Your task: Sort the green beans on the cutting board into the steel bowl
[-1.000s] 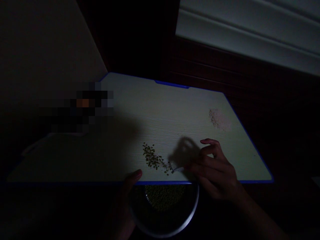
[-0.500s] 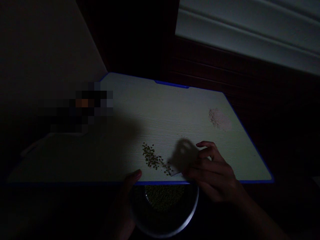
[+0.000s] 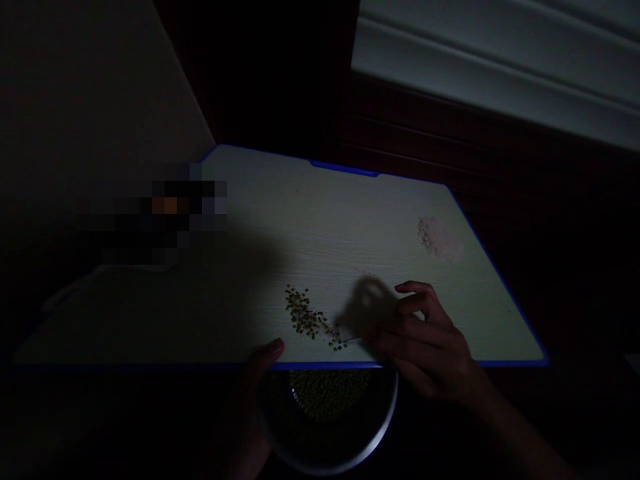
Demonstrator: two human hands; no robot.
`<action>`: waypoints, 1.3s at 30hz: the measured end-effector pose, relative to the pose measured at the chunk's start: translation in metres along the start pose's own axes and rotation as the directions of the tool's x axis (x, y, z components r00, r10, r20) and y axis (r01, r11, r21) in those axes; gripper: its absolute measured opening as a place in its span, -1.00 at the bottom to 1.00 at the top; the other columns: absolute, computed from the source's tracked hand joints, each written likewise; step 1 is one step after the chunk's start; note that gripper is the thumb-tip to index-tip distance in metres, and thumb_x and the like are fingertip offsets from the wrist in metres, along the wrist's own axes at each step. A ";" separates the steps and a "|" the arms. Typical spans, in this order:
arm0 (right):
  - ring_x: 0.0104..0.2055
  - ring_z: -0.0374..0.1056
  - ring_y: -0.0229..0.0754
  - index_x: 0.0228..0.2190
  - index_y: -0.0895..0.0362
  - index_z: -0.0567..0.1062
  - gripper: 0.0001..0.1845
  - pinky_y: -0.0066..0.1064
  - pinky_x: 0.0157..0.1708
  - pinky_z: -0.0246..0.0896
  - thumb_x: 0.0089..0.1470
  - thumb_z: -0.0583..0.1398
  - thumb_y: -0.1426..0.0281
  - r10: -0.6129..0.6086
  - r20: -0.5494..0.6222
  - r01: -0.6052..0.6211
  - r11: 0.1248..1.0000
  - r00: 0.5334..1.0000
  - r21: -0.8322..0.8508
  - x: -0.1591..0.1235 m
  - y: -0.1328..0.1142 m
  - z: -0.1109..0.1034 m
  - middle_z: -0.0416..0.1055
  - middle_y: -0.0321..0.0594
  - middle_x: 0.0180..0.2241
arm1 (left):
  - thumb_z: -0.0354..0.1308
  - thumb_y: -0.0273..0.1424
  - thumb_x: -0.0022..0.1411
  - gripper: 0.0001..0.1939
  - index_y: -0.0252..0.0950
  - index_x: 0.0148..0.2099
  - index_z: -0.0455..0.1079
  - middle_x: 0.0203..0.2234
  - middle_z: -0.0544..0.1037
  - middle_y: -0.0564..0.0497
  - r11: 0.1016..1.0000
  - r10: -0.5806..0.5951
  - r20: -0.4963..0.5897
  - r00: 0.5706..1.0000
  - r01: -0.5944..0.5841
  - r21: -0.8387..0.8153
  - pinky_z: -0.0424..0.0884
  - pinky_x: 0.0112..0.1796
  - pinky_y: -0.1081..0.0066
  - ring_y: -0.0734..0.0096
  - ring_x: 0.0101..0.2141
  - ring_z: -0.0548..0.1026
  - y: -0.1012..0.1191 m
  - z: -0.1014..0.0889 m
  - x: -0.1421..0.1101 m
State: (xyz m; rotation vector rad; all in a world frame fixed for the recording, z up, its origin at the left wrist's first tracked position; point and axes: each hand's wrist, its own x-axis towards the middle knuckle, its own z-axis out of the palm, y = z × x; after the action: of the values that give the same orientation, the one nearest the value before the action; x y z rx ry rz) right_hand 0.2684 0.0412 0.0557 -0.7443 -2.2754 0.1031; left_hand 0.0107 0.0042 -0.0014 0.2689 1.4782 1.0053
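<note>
A small pile of dark green beans [image 3: 305,317] lies near the front edge of a pale, blue-rimmed board [image 3: 320,220]. Below that edge is a round metal bowl [image 3: 370,447] with many green beans inside. My left hand [image 3: 257,393] grips the bowl's left side, its thumb reaching up over the board's edge; most of its fingers are lost in the dark. My right hand [image 3: 430,340] is just right of the pile, thumb and fingers pinched on a thin, flat piece [image 3: 353,340]. Only its narrow edge shows, so its kind is unclear.
A heap of pale, pinkish grains [image 3: 440,238] lies on the board's right part. Something blurred out by pixels [image 3: 165,213] is at the board's left. A wall [image 3: 90,87] rises behind it, and pale ledges [image 3: 500,60] are at the upper right. The light is dim.
The thin piece in my right hand has tipped or lifted slightly, showing more edge-on. The right fingers have shifted a little. My left hand and the bowl stay put.
</note>
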 end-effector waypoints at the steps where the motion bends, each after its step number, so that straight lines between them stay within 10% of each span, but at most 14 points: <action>1: -0.15 0.27 -0.11 -0.06 0.16 0.55 -0.76 0.07 0.16 0.13 0.26 0.19 0.53 -0.002 0.004 0.002 1.000 1.000 0.007 -0.001 0.000 0.000 0.61 -0.25 -0.24 | 0.41 -0.21 -0.03 -0.66 -0.16 -0.16 0.59 -0.12 0.70 -0.10 1.000 -0.003 -0.016 1.000 0.003 0.025 0.15 0.28 -0.14 -0.25 0.18 0.45 -0.001 -0.002 0.001; 10: -0.12 0.29 -0.10 -0.07 0.16 0.57 -0.73 0.09 0.16 0.15 0.20 0.21 0.55 -0.011 0.008 0.011 0.999 1.000 0.048 -0.004 0.001 -0.002 0.61 -0.23 -0.19 | 0.35 -0.20 0.01 -0.75 -0.16 -0.24 0.56 -0.32 0.72 -0.04 0.988 -0.139 -0.052 0.989 0.135 -0.072 0.40 0.14 -0.05 -0.19 0.14 0.50 0.010 0.011 -0.008; 19: -0.15 0.32 -0.11 -0.08 0.20 0.57 -0.71 0.05 0.14 0.17 0.16 0.18 0.58 -0.017 -0.041 0.017 1.000 0.999 -0.006 -0.002 -0.001 -0.001 0.61 -0.19 -0.21 | 0.38 -0.36 -0.15 -0.69 -0.12 -0.25 0.53 -0.18 0.71 -0.03 0.986 0.137 -0.136 0.981 -0.123 0.108 -0.02 0.36 -0.03 -0.20 0.34 0.23 0.005 0.008 -0.007; 35: -0.12 0.28 -0.09 -0.07 0.18 0.58 -0.72 0.09 0.15 0.15 0.19 0.20 0.52 -0.027 0.035 0.026 0.998 0.999 0.053 -0.005 0.001 -0.001 0.61 -0.21 -0.20 | 0.37 -0.27 -0.08 -0.79 -0.11 -0.33 0.49 -0.33 0.71 -0.04 0.997 -0.073 -0.137 0.988 0.078 0.028 0.07 0.32 -0.11 -0.18 0.38 0.15 0.018 0.015 -0.014; 39: -0.13 0.27 -0.08 -0.07 0.18 0.58 -0.72 0.10 0.14 0.16 0.20 0.18 0.52 -0.028 0.027 0.026 0.997 0.999 0.070 -0.006 0.001 -0.001 0.61 -0.21 -0.22 | 0.40 -0.32 -0.13 -0.72 -0.11 -0.28 0.52 -0.21 0.72 -0.02 0.995 0.061 -0.153 0.986 -0.047 0.093 0.03 0.34 -0.05 -0.17 0.36 0.20 0.011 0.010 -0.010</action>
State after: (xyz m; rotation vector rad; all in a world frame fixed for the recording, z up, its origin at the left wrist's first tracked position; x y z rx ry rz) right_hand 0.2728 0.0385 0.0531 -0.6796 -2.2949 0.1800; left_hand 0.0175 0.0075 0.0146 0.3016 1.6685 1.0235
